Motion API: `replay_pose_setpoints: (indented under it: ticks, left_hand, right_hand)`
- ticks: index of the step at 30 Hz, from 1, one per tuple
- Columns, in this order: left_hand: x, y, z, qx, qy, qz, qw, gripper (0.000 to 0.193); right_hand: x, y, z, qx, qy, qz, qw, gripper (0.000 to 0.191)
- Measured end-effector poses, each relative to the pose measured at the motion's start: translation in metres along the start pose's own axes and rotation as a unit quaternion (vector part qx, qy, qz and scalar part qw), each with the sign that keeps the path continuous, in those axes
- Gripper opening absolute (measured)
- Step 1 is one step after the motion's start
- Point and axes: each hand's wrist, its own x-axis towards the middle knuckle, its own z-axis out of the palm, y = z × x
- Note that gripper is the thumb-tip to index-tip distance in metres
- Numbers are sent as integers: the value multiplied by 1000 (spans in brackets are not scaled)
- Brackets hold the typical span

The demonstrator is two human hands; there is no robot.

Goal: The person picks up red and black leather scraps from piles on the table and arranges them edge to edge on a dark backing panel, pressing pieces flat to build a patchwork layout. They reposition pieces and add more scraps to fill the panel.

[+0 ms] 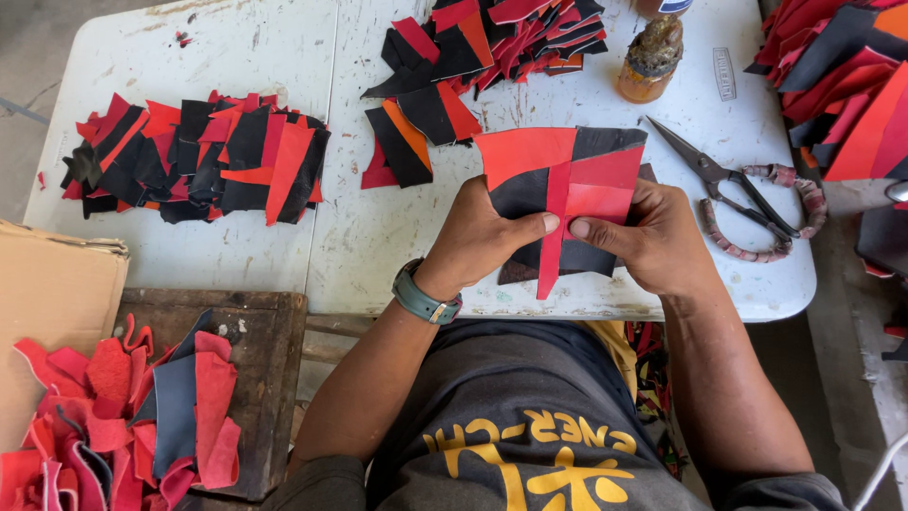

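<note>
A patchwork piece (567,185) of red and black leather panels lies at the near edge of the white table (246,255). My left hand (487,232) and my right hand (648,237) grip it from either side, thumbs pressed together on a narrow red strip (553,241) that runs down its middle. A grey-green watch (424,298) is on my left wrist.
Heaps of red, black and orange leather cut-offs lie at left (199,156), at the back (482,43) and far right (846,80). Scissors (747,203) with wrapped handles and a glue jar (651,59) sit right of the work. Red scraps (123,416) cover a wooden board beside a cardboard box (52,312).
</note>
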Motion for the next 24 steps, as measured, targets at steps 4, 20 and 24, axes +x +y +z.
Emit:
replay_pose_setpoints:
  ticks: [4,20,24]
  left_hand:
    - [0,4,2,35,9,-9,999,39]
    - [-3,-12,-3,38,-34,-55,997,59]
    - [-2,-16,-4,-29,-58,-82,994,59]
  right_hand:
    - [-1,-1,0,-29,-3,-14,999,23]
    - [1,6,-3,-42,-69,57,995,36]
    - [1,8,-3,-31,-77,45,996,37]
